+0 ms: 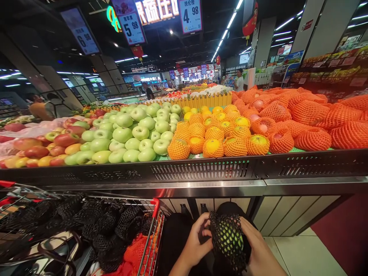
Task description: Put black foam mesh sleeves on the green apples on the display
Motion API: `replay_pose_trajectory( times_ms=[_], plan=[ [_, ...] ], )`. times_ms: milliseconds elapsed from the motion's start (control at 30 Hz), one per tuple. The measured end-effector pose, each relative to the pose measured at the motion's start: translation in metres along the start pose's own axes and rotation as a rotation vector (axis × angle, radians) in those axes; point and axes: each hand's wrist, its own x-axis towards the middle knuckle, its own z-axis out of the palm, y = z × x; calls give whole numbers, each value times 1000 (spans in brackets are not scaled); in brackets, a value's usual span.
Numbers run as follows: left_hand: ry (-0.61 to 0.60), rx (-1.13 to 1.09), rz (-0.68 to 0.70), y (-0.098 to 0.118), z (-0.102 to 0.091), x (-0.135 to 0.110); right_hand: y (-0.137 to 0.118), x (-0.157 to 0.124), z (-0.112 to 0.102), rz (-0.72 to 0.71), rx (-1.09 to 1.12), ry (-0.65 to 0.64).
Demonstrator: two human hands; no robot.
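A green apple [230, 234] sits inside a black foam net sleeve [216, 221] low in the head view, held over my lap in front of the fruit stand. My left hand [197, 239] pinches the sleeve's left edge between thumb and fingers. Around the right side of the netted apple curls my right hand [255, 243], its fingertips partly hidden behind it. To the left stands a shopping cart [152, 226] holding many black foam nets [106, 224] and some red-orange netting [135, 253].
The display stand [201, 170] runs across the view with green apples [123, 134], red apples [37, 151], oranges in orange nets [214, 147] and fruit in red-orange nets [310, 111]. Price signs [191, 15] hang overhead. A person [239, 81] stands farther back.
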Motion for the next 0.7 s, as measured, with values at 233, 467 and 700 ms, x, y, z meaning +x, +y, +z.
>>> replay_pose_trajectory(
  times_ms=[233, 467, 700],
  plan=[
    [-107, -80, -79, 15, 6, 0, -13, 4, 0, -69, -1, 1],
    [14, -136, 53, 13, 6, -1, -15, 14, -5, -338, -67, 88],
    [73, -146, 119, 8, 12, 1, -17, 9, -9, -369, -52, 154]
  ],
)
